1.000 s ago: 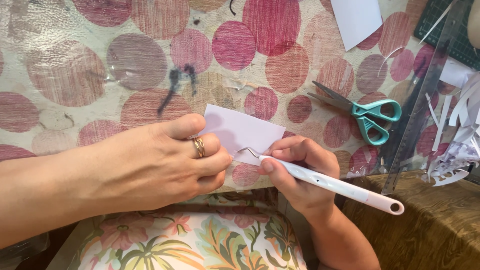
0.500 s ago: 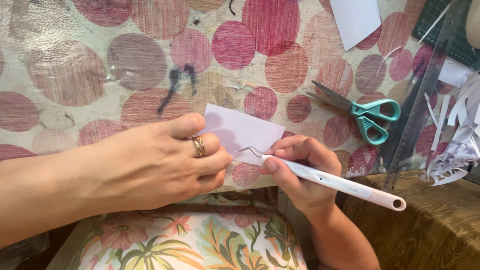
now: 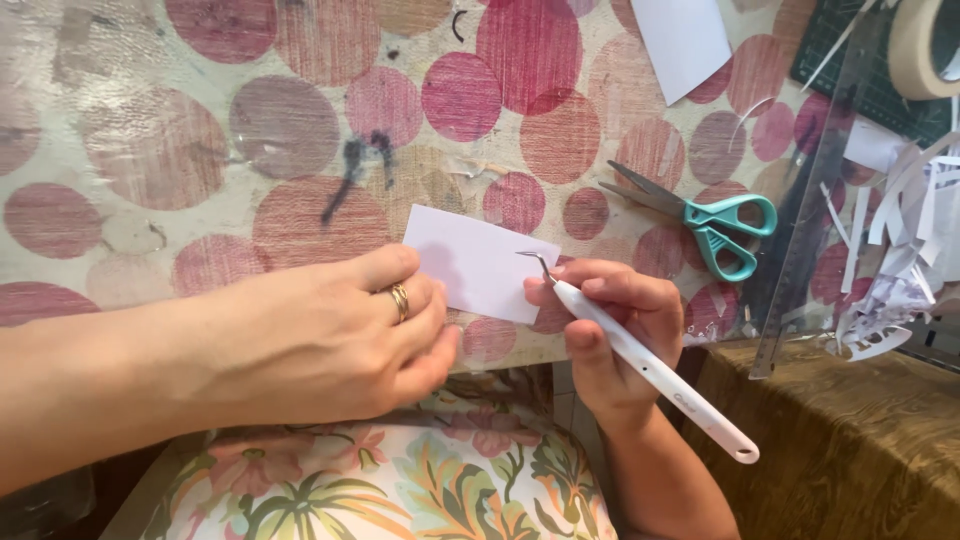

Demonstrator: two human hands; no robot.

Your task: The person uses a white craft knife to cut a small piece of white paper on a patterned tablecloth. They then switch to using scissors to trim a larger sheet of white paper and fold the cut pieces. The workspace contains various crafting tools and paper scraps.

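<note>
— Two hands share one small job, as we see it: our left hand [image 3: 330,340] lies flat, fingers loosely curled, pressing down on the near left part of a small white card [image 3: 480,262]. A gold ring [image 3: 400,300] sits on one finger.

— And where does the card lie?

— We find it on the desk [image 3: 200,130], close to the near edge, on a cloth printed with pink and red circles. Our right hand [image 3: 610,330] is closed around a white hook-tipped tool [image 3: 650,365], held like a pen, with its bent metal tip touching the card's right edge.

— What else do we have around us?

— We see teal-handled scissors [image 3: 715,225] lying to the right of the card, well apart from it, blades shut. Just beyond them a clear ruler [image 3: 800,260] runs slantwise, and white paper scraps [image 3: 890,250] pile up at the far right. Another white sheet [image 3: 685,40] lies at the top, near a dark green cutting mat [image 3: 860,70] and a roll of tape [image 3: 925,50] in the corner. Below the desk edge we see a floral cushion [image 3: 400,490].
</note>
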